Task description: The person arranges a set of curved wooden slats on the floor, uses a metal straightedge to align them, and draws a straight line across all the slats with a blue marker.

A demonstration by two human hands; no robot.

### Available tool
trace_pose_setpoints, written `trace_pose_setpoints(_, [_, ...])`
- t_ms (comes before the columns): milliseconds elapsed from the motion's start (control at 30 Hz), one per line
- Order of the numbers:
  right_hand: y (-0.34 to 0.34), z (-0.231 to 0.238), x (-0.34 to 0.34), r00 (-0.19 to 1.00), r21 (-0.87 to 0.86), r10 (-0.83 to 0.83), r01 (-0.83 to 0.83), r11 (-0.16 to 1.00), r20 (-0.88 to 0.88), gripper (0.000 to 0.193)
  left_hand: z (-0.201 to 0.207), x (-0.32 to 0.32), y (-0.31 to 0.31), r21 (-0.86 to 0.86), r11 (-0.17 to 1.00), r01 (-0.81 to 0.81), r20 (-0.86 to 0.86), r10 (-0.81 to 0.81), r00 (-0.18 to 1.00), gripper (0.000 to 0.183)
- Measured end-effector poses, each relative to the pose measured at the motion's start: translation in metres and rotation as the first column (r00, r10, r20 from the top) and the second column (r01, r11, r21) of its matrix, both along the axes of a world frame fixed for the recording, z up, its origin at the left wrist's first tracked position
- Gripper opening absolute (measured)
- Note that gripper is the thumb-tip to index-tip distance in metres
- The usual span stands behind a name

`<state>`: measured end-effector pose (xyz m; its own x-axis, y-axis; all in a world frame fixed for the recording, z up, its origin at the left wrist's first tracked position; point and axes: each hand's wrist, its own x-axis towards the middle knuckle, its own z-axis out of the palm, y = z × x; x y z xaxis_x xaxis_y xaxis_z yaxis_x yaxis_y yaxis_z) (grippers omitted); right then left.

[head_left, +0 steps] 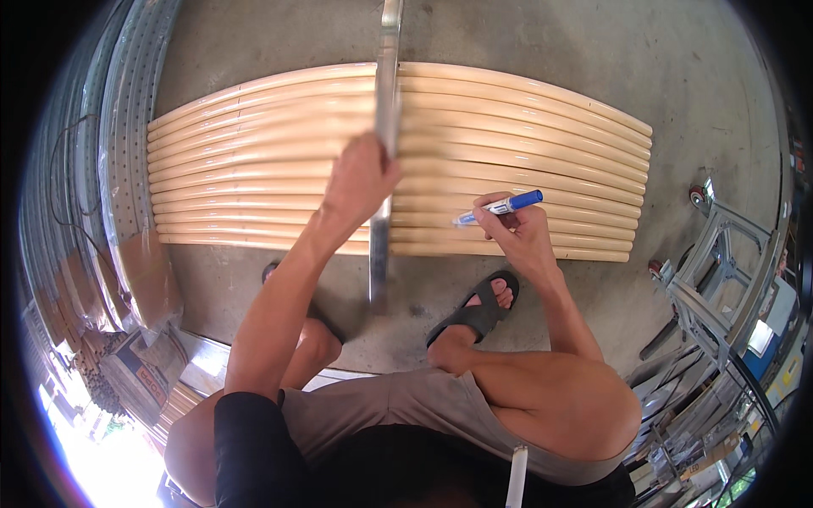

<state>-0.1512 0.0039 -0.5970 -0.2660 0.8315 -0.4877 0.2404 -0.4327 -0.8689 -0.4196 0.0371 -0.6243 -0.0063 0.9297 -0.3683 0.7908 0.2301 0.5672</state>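
Several long beige pipes [508,144] lie side by side on the concrete floor in front of me. Across their middle runs a shiny metal straight bar [387,93], reaching past the pipes at both the far and near sides. My left hand [360,176] is closed around this bar near its middle, slightly blurred. In my right hand [518,233] is a marker [512,206] with a blue end pointing up and right. Its other end points left, over the nearer pipes just right of the bar; whether it touches them I cannot tell.
Wrapped perforated metal profiles [131,118] are stacked along the left. A grey metal frame on casters [711,271] stands at the right. Cardboard boxes [144,368] sit at the lower left. My sandalled right foot [483,309] is close to the pipes' near edge.
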Motion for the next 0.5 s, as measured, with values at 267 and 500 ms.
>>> trace_pose_setpoints(267, [0.0010, 0.0018, -0.0013, 0.999, -0.025, 0.024, -0.023, 0.999, 0.044, 0.019, 0.0022, 0.0016, 0.0010, -0.040, 0.999, -0.006, 0.001, 0.006, 1.000, 0.034])
trace_pose_setpoints(500, [0.0020, 0.0010, -0.0023, 0.998, -0.022, 0.033, -0.032, 0.999, 0.052, 0.020, 0.0064, 0.0041, 0.0014, -0.050, 0.999, -0.013, -0.004, 0.013, 1.000, 0.033])
